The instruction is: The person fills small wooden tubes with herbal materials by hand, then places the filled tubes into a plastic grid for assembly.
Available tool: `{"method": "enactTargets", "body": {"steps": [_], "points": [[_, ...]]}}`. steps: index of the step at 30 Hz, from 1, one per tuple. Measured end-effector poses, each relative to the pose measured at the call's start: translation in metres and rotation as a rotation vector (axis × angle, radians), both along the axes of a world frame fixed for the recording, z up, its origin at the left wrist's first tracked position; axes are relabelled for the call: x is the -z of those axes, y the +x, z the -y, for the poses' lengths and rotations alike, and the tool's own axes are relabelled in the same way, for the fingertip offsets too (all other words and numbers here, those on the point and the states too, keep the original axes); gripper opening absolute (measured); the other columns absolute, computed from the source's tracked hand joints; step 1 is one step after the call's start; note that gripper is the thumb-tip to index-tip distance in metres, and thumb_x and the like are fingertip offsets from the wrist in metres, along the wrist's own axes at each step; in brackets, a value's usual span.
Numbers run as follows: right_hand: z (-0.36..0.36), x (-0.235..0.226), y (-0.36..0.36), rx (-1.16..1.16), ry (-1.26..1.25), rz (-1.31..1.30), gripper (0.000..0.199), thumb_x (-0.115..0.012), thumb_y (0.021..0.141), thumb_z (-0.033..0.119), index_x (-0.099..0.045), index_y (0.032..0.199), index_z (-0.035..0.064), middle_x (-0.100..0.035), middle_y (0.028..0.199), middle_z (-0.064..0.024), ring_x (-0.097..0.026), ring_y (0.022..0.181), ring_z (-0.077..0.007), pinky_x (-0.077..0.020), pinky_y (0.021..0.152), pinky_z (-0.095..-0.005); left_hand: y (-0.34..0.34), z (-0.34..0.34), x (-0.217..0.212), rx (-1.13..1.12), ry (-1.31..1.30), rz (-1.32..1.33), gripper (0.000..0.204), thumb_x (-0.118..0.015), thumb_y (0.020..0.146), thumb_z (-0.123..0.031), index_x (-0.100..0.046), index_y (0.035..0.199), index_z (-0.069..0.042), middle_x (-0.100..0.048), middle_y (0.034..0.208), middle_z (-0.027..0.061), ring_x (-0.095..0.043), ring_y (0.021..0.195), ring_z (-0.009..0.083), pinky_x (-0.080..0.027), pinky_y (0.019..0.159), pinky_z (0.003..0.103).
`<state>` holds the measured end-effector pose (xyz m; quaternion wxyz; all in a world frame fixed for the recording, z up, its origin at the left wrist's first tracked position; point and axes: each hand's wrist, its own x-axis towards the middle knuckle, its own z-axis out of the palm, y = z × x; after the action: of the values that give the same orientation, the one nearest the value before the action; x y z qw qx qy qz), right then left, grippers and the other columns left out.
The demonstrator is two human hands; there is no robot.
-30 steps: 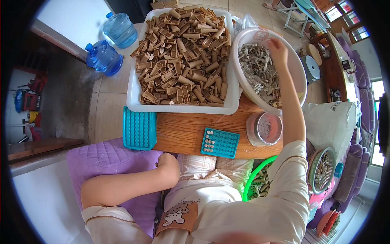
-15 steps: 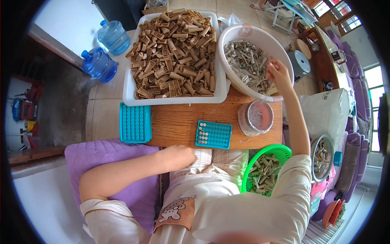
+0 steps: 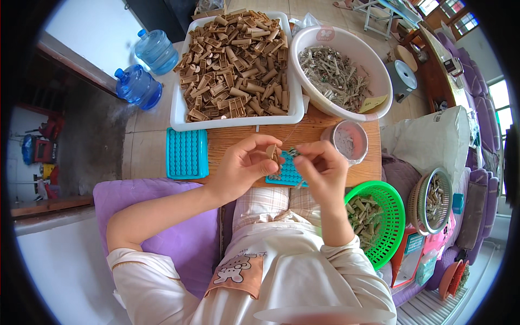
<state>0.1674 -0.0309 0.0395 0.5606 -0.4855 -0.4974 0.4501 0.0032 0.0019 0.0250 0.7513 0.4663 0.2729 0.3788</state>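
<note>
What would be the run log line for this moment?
left hand: holds small brown piece | right hand: pinches small grey part | both above blue grid tray

Brown pieces [image 3: 235,65] fill a white tray [image 3: 179,111]; grey bits [image 3: 333,76] sit in a white bowl [image 3: 379,81]. Teal grid trays [image 3: 187,153], green basket [image 3: 392,216], purple cushion [image 3: 162,216], blue bottles [image 3: 138,86].

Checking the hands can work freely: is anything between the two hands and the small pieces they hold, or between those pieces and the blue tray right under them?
Nothing visible. The left hand pinches a small brown piece, the right hand a small grey part, both directly above the small blue tray on the wooden board.
</note>
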Motion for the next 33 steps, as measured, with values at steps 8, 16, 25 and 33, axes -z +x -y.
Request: {"method": "enactTargets", "body": {"steps": [8, 16, 25, 33], "points": [[0.022, 0.000, -0.024, 0.178, 0.400, 0.282, 0.015, -0.063, 0.065, -0.007, -0.055, 0.076, -0.0006, -0.053, 0.060, -0.0066, -0.051, 0.050, -0.0100, -0.0387, 0.044, -0.0198, 0.000, 0.016, -0.015, 0.009, -0.003, 0.046, 0.034, -0.060, 0.075, -0.004, -0.046, 0.106, -0.002, -0.051, 0.091, 0.0028, -0.052, 0.083, 0.0077, -0.047, 0.074, 0.023], [0.042, 0.003, -0.027, 0.242, 0.526, 0.434, 0.017, -0.063, 0.064, -0.010, -0.055, 0.076, -0.0019, -0.055, 0.062, -0.0077, -0.052, 0.050, -0.0130, -0.0406, 0.043, -0.0215, 0.000, 0.025, -0.013, 0.085, 0.032, 0.095, 0.034, -0.062, 0.073, -0.004, -0.047, 0.103, -0.002, -0.052, 0.090, 0.0036, -0.053, 0.081, 0.0080, -0.047, 0.072, 0.023], [0.046, 0.018, -0.024, 0.080, 0.315, 0.211, 0.030, -0.058, 0.070, -0.010, -0.060, 0.096, 0.0046, -0.048, 0.080, -0.0054, -0.047, 0.065, -0.0119, -0.0401, 0.054, -0.0215, 0.000, 0.020, -0.021, 0.095, -0.122, 0.025, 0.033, -0.055, 0.081, -0.011, -0.046, 0.110, -0.001, -0.052, 0.094, 0.0044, -0.053, 0.083, 0.0101, -0.046, 0.077, 0.025], [0.041, 0.025, -0.027, 0.223, 0.370, 0.398, 0.029, -0.059, 0.067, -0.010, -0.060, 0.092, 0.0042, -0.048, 0.078, -0.0064, -0.049, 0.064, -0.0123, -0.0414, 0.051, -0.0212, 0.003, 0.014, -0.018, 0.155, -0.170, -0.050, 0.036, -0.048, 0.084, -0.021, -0.041, 0.115, -0.003, -0.050, 0.105, 0.0061, -0.052, 0.093, 0.0138, -0.048, 0.079, 0.029]]}}
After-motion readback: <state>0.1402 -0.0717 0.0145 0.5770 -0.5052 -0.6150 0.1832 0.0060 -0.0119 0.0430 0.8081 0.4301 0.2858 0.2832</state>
